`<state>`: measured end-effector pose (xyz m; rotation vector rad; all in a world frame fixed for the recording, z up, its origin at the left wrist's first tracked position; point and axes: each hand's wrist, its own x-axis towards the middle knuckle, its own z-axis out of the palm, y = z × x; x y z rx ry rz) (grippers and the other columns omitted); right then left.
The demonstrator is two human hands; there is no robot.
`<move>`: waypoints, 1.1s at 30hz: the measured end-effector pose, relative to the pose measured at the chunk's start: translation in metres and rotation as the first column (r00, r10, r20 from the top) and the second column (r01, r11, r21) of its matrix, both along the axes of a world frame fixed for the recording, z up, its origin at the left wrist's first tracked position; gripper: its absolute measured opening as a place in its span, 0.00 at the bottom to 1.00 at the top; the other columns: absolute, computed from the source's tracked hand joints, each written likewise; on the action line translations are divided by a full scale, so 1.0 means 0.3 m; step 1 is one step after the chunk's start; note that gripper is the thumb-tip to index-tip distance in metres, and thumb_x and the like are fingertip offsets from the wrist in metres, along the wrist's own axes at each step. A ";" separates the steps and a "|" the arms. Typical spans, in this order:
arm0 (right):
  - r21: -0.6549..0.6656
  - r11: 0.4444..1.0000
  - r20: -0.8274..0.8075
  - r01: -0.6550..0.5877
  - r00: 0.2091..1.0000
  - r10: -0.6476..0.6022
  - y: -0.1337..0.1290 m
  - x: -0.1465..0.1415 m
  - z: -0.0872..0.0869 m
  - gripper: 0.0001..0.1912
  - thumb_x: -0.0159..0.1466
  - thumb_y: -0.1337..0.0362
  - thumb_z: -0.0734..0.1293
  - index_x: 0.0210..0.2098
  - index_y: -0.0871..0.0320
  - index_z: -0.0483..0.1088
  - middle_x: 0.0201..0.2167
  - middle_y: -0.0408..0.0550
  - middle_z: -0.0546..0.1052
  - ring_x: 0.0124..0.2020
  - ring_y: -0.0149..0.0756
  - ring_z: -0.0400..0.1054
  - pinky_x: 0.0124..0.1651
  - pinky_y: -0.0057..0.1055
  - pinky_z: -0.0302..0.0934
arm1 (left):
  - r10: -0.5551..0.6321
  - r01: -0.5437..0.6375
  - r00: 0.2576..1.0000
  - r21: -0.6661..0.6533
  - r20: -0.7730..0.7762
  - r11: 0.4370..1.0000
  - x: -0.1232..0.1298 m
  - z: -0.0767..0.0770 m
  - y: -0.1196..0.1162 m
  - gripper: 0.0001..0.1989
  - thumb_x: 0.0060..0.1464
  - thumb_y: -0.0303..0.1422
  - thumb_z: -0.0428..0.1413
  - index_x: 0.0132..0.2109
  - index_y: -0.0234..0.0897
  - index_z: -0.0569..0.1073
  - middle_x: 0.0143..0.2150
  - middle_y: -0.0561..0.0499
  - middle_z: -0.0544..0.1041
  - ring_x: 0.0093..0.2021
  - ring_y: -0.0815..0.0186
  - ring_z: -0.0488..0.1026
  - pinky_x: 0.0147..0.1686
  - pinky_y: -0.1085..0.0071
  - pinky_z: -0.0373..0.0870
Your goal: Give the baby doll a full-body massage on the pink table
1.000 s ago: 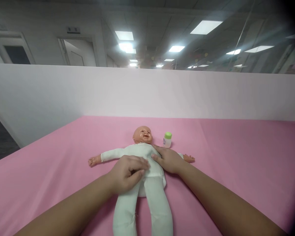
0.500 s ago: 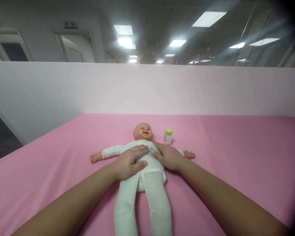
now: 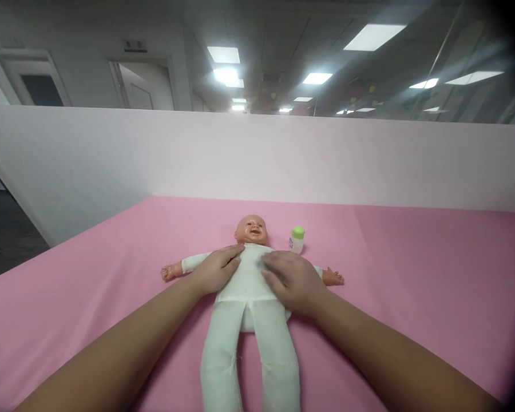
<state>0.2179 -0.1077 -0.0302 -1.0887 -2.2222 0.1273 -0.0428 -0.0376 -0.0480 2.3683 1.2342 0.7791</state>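
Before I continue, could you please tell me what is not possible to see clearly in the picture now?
- Feet of the doll: head view, cut off by the bottom edge.
- Words on the jar's label: head view, too small to read.
- Right hand: head view, fingertips blurred; I cannot tell if they press.
- Doll's upper arm beside the left hand: head view, partly covered by that hand.

A white-bodied baby doll (image 3: 249, 280) is lying face-up on pink covering (image 3: 412, 274), head toward twelve o'clock. The left hand (image 3: 217, 269) is resting at its chest's nine-o'clock side; the right hand (image 3: 298, 281), blurring, is hovering or touching at three.
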 end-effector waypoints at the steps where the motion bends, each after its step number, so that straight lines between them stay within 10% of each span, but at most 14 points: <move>1: 0.043 0.993 -0.017 -0.110 0.994 0.111 -0.031 -0.016 0.005 0.20 0.73 0.55 0.60 0.57 0.54 0.75 0.55 0.51 0.80 0.59 0.47 0.71 0.65 0.45 0.60 | -0.003 0.003 1.000 -0.001 0.001 1.000 0.001 0.001 -0.001 0.30 0.69 0.47 0.45 0.71 0.39 0.66 0.72 0.48 0.65 0.72 0.55 0.62 0.72 0.56 0.56; 7: -0.108 0.886 0.059 -0.451 0.886 0.459 -0.107 -0.071 0.010 0.23 0.72 0.52 0.63 0.63 0.49 0.71 0.64 0.47 0.74 0.67 0.44 0.64 0.72 0.45 0.52 | -0.009 0.008 1.000 -0.024 -0.008 1.000 0.007 0.009 -0.003 0.31 0.69 0.47 0.45 0.71 0.36 0.66 0.72 0.46 0.66 0.72 0.55 0.61 0.72 0.56 0.55; 14: -0.159 0.979 0.042 -0.128 0.990 0.136 0.080 -0.005 -0.038 0.30 0.74 0.47 0.58 0.69 0.54 0.65 0.70 0.51 0.65 0.73 0.46 0.55 0.74 0.47 0.47 | 0.007 -0.006 0.999 0.011 -0.040 1.000 0.006 0.000 0.002 0.30 0.68 0.47 0.45 0.70 0.38 0.67 0.72 0.48 0.66 0.72 0.56 0.61 0.72 0.58 0.54; 20: -0.284 0.949 0.015 0.134 0.991 -0.136 0.097 0.075 -0.010 0.28 0.77 0.47 0.48 0.56 0.48 0.74 0.54 0.47 0.80 0.53 0.46 0.74 0.54 0.42 0.65 | -0.010 0.011 0.992 0.009 -0.129 1.000 -0.035 0.046 -0.014 0.28 0.67 0.39 0.44 0.71 0.47 0.66 0.70 0.54 0.68 0.69 0.57 0.66 0.69 0.59 0.60; 33: -0.380 0.878 0.274 0.290 0.942 -0.193 0.146 0.204 0.010 0.18 0.66 0.46 0.66 0.42 0.52 0.78 0.40 0.51 0.82 0.40 0.49 0.75 0.39 0.37 0.63 | 0.259 -0.306 0.828 -0.015 -0.498 0.952 -0.226 0.058 0.075 0.24 0.56 0.50 0.53 0.56 0.49 0.77 0.59 0.41 0.78 0.60 0.41 0.72 0.60 0.39 0.59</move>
